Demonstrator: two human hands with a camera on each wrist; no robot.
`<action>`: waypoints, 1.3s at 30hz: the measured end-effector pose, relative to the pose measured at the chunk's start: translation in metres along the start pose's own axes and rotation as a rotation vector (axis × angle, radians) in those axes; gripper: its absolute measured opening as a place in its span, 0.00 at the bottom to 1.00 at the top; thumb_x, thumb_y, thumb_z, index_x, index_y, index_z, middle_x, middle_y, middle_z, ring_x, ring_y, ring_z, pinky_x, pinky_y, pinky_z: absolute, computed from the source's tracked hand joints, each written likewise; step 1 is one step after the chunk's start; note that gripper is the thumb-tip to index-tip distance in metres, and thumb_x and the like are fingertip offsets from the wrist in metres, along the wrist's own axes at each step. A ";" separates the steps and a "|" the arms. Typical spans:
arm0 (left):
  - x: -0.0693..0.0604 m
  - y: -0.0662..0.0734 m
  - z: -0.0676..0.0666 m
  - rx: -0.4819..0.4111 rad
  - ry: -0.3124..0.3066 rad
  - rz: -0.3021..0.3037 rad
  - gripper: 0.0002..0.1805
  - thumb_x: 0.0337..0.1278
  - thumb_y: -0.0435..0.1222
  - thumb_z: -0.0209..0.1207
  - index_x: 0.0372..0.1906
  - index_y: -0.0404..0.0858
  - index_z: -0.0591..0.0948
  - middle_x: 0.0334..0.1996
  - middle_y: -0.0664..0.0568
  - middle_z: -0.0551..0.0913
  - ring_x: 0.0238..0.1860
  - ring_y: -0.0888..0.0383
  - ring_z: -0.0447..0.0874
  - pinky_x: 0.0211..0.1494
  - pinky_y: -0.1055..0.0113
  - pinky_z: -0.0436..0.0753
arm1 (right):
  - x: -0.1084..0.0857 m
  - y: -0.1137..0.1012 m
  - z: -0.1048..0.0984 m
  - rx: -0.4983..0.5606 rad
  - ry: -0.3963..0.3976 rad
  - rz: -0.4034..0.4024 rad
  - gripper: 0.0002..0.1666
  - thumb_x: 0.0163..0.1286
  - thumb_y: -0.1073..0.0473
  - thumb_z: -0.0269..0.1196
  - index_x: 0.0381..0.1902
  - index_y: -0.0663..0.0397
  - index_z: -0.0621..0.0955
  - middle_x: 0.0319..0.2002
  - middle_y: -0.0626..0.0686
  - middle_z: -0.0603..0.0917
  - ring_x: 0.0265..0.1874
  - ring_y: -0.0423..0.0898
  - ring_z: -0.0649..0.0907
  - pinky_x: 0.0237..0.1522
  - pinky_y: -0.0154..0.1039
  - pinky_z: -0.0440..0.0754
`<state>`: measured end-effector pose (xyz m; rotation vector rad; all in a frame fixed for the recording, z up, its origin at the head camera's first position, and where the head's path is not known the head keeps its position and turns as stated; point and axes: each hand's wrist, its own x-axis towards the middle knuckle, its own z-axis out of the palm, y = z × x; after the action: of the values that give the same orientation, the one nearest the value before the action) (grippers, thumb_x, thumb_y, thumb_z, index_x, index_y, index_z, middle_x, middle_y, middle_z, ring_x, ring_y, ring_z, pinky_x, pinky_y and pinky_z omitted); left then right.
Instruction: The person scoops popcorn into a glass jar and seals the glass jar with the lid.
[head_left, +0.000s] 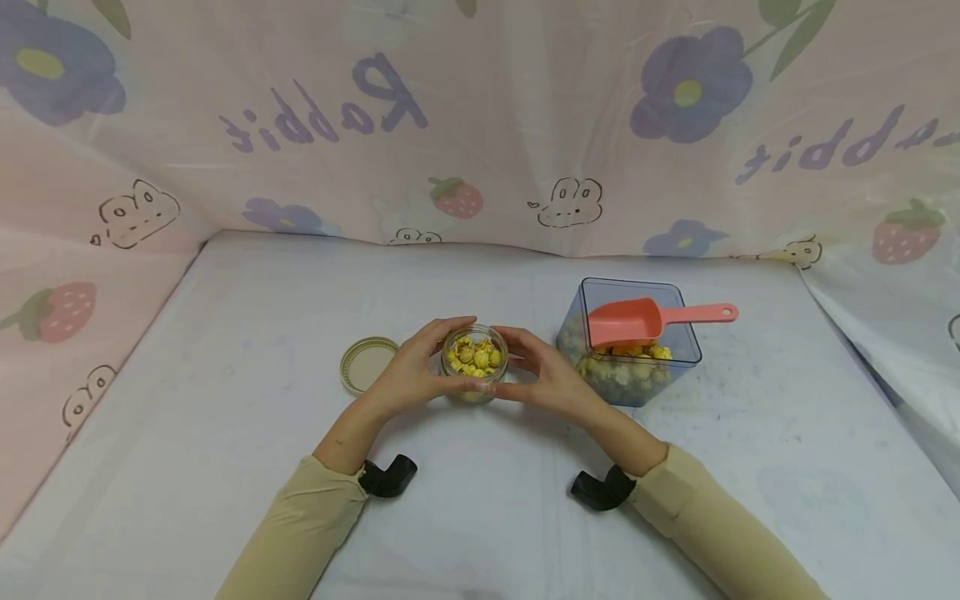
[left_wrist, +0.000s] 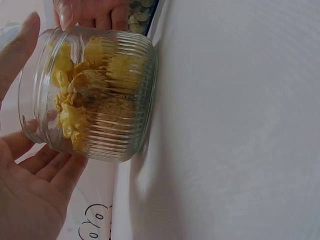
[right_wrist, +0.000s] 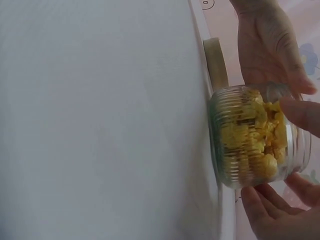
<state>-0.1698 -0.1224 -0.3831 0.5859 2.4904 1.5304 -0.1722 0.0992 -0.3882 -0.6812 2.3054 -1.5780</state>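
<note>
A ribbed glass jar (head_left: 476, 396) with yellow popcorn (head_left: 474, 357) inside stands upright on the white table, its mouth uncovered. My left hand (head_left: 414, 367) holds its left side, thumb at the front and fingers round the back. From the right, my right hand (head_left: 551, 379) grips it the same way, the two thumbs close together at the front. Both wrist views show the popcorn through the glass, and the jar's base is down at the table surface. Next to the left hand lies a round gold-rimmed lid (head_left: 348, 367), partly hidden by that hand.
To the right stands a clear bluish square bin (head_left: 693, 346) holding more popcorn. A coral-pink scoop (head_left: 626, 321) rests in it, its handle (head_left: 701, 313) sticking out over the right rim. A printed curtain (head_left: 495, 125) hangs behind and beside the table.
</note>
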 end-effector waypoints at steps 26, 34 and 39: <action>-0.012 -0.002 -0.016 0.110 0.026 0.008 0.49 0.41 0.46 0.74 0.71 0.43 0.63 0.67 0.47 0.67 0.69 0.51 0.63 0.72 0.51 0.63 | 0.001 -0.001 0.002 0.039 0.012 0.060 0.44 0.55 0.64 0.72 0.68 0.58 0.66 0.67 0.59 0.69 0.64 0.58 0.72 0.66 0.53 0.70; -0.027 -0.005 -0.041 0.280 0.071 -0.045 0.50 0.40 0.48 0.75 0.71 0.44 0.63 0.68 0.48 0.65 0.70 0.47 0.61 0.70 0.44 0.64 | 0.001 -0.002 0.003 0.036 0.020 0.082 0.45 0.55 0.64 0.72 0.68 0.57 0.66 0.67 0.59 0.69 0.64 0.58 0.73 0.65 0.52 0.70; -0.039 -0.014 -0.055 0.289 0.098 -0.104 0.51 0.40 0.49 0.74 0.71 0.44 0.62 0.69 0.48 0.64 0.70 0.46 0.60 0.69 0.43 0.63 | 0.001 -0.003 0.002 0.042 0.016 0.088 0.45 0.55 0.63 0.72 0.68 0.56 0.66 0.67 0.58 0.69 0.64 0.58 0.72 0.65 0.52 0.70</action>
<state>-0.1560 -0.1893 -0.3723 0.4195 2.7930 1.1991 -0.1712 0.0966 -0.3866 -0.5516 2.2737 -1.5930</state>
